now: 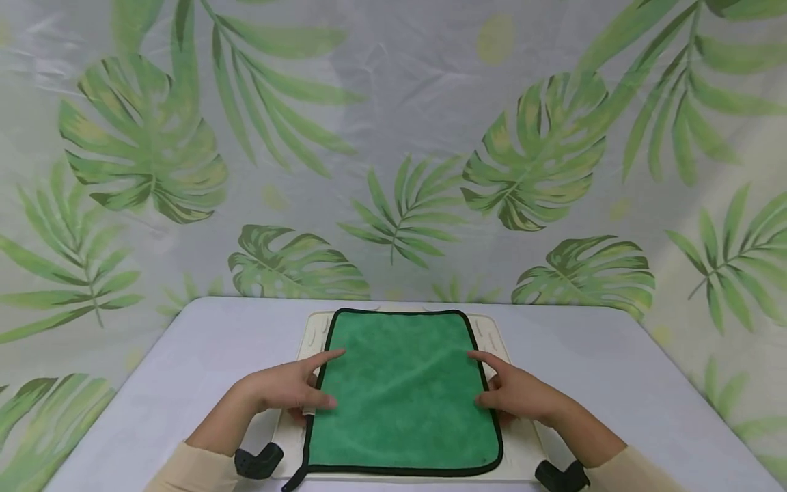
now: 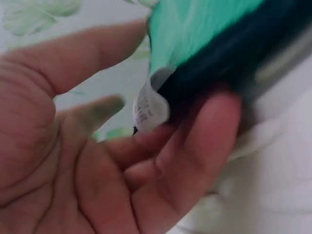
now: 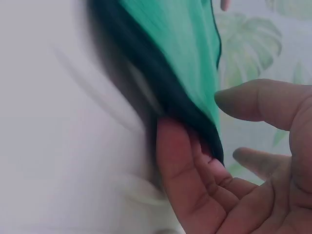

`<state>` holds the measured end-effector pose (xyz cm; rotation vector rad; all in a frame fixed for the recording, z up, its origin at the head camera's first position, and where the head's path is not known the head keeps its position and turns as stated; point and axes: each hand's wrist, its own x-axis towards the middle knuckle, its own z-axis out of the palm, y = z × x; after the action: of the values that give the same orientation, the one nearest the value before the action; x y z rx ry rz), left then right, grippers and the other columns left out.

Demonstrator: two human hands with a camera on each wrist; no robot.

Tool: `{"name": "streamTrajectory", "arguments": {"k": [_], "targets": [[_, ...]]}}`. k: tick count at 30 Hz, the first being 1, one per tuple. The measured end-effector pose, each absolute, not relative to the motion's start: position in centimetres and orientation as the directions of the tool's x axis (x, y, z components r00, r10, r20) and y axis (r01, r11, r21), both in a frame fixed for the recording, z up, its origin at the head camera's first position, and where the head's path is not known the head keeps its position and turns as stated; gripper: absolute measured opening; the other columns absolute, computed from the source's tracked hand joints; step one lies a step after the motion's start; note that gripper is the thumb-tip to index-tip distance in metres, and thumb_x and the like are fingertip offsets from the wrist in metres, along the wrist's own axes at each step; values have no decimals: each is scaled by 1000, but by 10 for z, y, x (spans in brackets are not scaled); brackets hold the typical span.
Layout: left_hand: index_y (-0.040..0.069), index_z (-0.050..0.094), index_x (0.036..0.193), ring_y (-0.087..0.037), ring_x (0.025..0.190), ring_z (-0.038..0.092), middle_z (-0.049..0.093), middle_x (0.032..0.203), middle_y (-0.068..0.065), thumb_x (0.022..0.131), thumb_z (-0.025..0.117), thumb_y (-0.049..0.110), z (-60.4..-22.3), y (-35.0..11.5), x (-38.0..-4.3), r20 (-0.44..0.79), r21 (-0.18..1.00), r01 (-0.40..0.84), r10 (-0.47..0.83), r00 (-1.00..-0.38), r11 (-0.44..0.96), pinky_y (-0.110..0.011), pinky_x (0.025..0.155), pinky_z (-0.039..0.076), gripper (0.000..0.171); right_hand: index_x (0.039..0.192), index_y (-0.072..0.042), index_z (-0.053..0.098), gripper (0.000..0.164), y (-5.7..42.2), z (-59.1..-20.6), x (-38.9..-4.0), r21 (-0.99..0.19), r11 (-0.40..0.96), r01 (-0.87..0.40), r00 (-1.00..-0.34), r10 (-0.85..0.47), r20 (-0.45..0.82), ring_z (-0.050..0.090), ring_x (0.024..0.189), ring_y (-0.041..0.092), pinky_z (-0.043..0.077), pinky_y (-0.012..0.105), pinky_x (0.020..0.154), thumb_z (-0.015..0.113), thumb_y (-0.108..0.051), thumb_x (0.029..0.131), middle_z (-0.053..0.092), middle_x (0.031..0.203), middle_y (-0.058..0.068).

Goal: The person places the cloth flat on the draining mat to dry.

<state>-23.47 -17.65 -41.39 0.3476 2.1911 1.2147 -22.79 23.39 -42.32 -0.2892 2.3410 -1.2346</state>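
A green cleaning cloth (image 1: 399,389) with a black hem lies spread over a cream plastic board (image 1: 525,451). My left hand (image 1: 292,389) holds its left edge, with thumb and index finger over the top and the other fingers tucked beneath. A white label (image 2: 151,105) sticks out from the hem beside those fingers in the left wrist view. Opposite, my right hand (image 1: 519,391) holds the right edge in the same way; the right wrist view shows its fingers (image 3: 178,161) under the black hem. Most of the board is hidden by the cloth.
The board rests on a white-covered table (image 1: 233,335). A black hanging loop (image 1: 295,480) extends from the cloth's near left corner. Behind the table hangs a leaf-patterned curtain (image 1: 418,102). Black wrist devices (image 1: 258,461) sit at both cuffs.
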Motion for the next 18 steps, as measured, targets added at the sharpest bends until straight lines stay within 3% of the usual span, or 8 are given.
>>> {"name": "streamTrajectory", "arguments": {"k": [4,10,15,18], "targets": [[26,20,165,-16,56,65,63,76,-11,88,79,11,-414,-182,-215,-412,861,-100,569,-711,499,-33,60,60,99,163,-12,20,88,242,-427,-204,-838,544,35,-863,-406,-299,62,65,20,56,36,59,73,-16,93,56,84,8],[24,16,165,-16,54,67,63,72,-11,87,77,4,-416,-190,-201,-380,884,-95,586,-715,458,-33,60,60,101,161,-12,24,88,247,-426,-189,-801,599,-6,-903,-347,-252,64,66,20,56,33,61,76,-18,91,58,91,9],[19,16,165,-13,50,64,68,63,-10,87,78,8,-414,-189,-195,-422,829,-82,524,-740,553,-28,52,56,100,155,-14,39,84,237,-424,-187,-593,800,-91,-956,-237,-173,61,70,15,50,30,63,83,-23,84,63,96,3],[18,24,163,-16,48,61,67,61,-9,83,83,16,-412,-184,-191,-409,750,-15,446,-796,661,-31,49,53,99,149,-18,50,78,228,-422,-184,-450,870,-199,-957,-271,-100,62,92,20,53,36,73,86,-32,81,63,114,5]]}}
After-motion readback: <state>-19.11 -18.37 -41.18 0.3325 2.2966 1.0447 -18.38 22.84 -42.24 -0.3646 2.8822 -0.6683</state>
